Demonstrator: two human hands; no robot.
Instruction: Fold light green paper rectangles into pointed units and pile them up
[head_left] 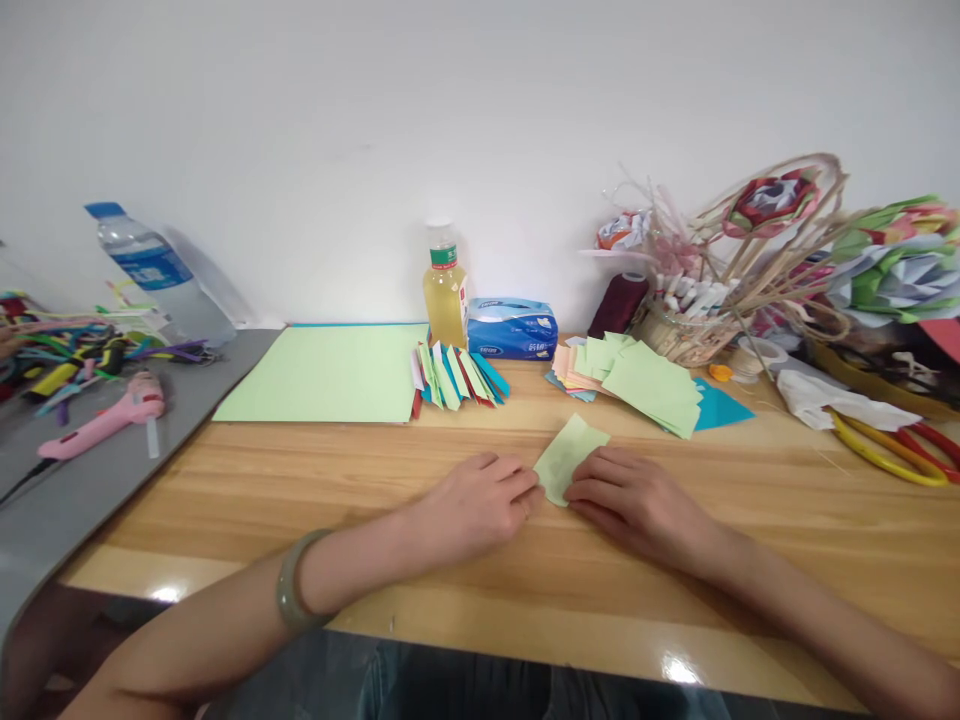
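A small light green sheet of paper (pixel 568 452) lies tilted on the wooden table, between my two hands. My left hand (pixel 484 505) is closed, its curled fingers at the lower left edge of the sheet; the thumb is partly hidden. On the lower right side of the same sheet, the fingers of my right hand (pixel 634 500) are pressed together over the edge, gripping it. Just beyond lies a stack of green paper pieces (pixel 652 385), and left of it stands a row of folded coloured papers (pixel 457 375).
Large green sheets (pixel 330 375) lie at the back left. A drink bottle (pixel 446 295) and a tissue pack (pixel 514 330) stand by the wall. On the right are paper flowers (pixel 772 205) and scissors (pixel 889 447); on the grey left table, a pink glue gun (pixel 105 420) and water bottle (pixel 161 275).
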